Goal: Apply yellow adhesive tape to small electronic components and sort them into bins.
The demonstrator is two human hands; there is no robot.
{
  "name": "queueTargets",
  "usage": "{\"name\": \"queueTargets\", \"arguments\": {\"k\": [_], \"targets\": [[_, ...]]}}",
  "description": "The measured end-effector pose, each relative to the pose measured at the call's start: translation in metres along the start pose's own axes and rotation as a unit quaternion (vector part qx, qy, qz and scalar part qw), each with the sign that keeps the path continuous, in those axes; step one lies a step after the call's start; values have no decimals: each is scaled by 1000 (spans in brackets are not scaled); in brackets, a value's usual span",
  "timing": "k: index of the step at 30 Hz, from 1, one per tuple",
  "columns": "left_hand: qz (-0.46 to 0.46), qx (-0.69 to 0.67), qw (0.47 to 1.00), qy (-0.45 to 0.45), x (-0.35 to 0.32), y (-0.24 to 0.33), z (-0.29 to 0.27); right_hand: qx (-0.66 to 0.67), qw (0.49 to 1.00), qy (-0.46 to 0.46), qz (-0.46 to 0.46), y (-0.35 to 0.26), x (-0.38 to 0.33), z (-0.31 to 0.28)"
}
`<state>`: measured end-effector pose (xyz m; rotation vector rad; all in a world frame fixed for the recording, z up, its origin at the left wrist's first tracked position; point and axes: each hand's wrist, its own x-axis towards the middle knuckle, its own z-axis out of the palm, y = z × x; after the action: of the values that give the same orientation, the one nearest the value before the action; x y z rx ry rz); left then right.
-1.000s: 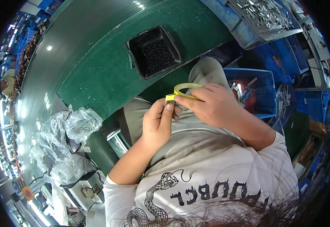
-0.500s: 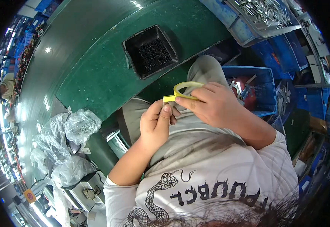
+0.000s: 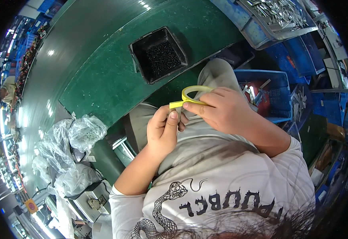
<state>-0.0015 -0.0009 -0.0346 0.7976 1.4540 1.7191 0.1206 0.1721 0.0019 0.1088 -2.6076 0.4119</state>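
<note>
Your left hand (image 3: 162, 132) is pinching a small grey piece (image 3: 179, 113), thumb against fingers; its exact shape is mostly hidden by your grip. Your right hand (image 3: 229, 110) is closed on a yellow tape roll (image 3: 184, 93), one digit stretched along to where the tape leaves the ring. Short yellow strip (image 3: 175, 105) runs left off the roll and crosses the top of the grey piece, right by your left fingertips. Can't tell how much of it is stuck down. Hands are close together, roll and piece both over your lap, near side of the green table (image 3: 98, 89).

Around you: black bin (image 3: 147, 43) on the table, far side from you, small black parts (image 3: 163, 57) inside. Blue crate (image 3: 281, 97) to the right, past your knee, with metal pieces (image 3: 257, 92) in it. Grey bin (image 3: 258, 35) far right, heaped with shiny metal strips (image 3: 279, 14). Clear plastic bags (image 3: 88, 132) bunched on the left.
</note>
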Motion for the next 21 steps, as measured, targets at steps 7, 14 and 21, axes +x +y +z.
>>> {"name": "queueTargets", "arguments": {"k": [7, 14, 21], "targets": [[-14, -66, 997, 23, 4, -1, -7, 105, 994, 16, -9, 1, 4, 17], [-28, -44, 990, 128, 27, 19, -16, -31, 994, -16, -100, 17, 37, 9], [51, 156, 962, 219, 77, 44, -45, -164, 972, -16, -168, 42, 96, 13]]}}
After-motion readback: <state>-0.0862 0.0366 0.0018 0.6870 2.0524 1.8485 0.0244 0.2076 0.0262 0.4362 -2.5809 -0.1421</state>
